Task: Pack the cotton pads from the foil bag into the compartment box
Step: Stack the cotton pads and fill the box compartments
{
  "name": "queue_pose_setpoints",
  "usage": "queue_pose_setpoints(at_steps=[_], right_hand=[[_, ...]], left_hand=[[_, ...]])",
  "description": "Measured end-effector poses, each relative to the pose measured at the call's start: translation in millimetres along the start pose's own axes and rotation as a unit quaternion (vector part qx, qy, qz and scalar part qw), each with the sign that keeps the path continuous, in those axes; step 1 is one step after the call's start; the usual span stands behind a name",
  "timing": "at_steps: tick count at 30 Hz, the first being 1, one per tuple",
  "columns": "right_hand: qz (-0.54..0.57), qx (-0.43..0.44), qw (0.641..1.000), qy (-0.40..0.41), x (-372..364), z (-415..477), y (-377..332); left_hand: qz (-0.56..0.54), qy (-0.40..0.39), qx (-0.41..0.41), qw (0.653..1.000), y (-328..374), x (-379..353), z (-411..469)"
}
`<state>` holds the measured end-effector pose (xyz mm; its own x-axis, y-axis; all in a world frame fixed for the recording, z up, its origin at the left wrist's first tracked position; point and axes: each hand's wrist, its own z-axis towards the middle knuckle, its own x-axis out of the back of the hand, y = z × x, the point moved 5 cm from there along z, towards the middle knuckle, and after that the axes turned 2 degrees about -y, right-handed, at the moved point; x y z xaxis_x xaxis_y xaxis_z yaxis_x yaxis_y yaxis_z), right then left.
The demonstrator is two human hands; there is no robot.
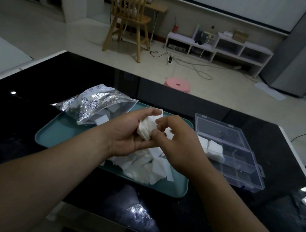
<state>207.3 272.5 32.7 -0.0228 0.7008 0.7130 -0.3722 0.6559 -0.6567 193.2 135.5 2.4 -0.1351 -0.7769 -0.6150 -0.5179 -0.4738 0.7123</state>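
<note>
Our left hand [124,138] cups a wad of cotton pads [145,129] above the tray [48,136], right hand [177,141] pinching its edge, likely squaring it for the compartment box [240,165] by the desk [18,114] right edge

The tray [50,135] is teal, and the cotton pads [140,166] heaped on it are plain white. On the tray's far left corner the foil bag [92,104] is shiny silver with blue printed marks. Just right of the tray the compartment box [243,170] is clear with a faint blue tint, white pads showing inside. Under the tray the bench [7,117] is glossy black with a white edge, and beyond the tray's far side a stool [177,84] is pink.
</note>
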Motion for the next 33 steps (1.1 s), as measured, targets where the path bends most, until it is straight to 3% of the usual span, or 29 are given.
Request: queue_pose_setpoints(at_steps=[4, 7, 12, 17, 22, 31, 33], right_hand=[[-0.045, 0.007, 0.995, 0.084, 5, 1, 2], [-0.109, 0.053, 0.987, 0.101, 3, 2, -2], [-0.104, 0.114, 0.988, 0.029, -8, 0, -9], [-0.051, 0.093, 0.994, -0.034, -12, 1, -10], [0.041, 0.052, 0.995, -0.073, -13, 0, -11], [0.093, 0.007, 0.991, -0.092, 3, -5, -13], [0.079, -0.002, 0.99, -0.116, 5, -8, -9]], left_hand=[[-0.016, 0.017, -0.012, 1.0, -1, 0, 2], [-0.011, 0.015, -0.006, 1.0, -2, 1, 2], [0.012, 0.008, 0.005, 1.0, -5, 4, 5], [0.065, -0.006, 0.023, 0.998, -8, 1, 4], [0.05, -0.029, 0.028, 0.998, -9, -1, 4], [0.019, -0.107, 0.046, 0.993, -12, -11, -2], [0.019, -0.093, 0.044, 0.994, -14, -14, -2]])
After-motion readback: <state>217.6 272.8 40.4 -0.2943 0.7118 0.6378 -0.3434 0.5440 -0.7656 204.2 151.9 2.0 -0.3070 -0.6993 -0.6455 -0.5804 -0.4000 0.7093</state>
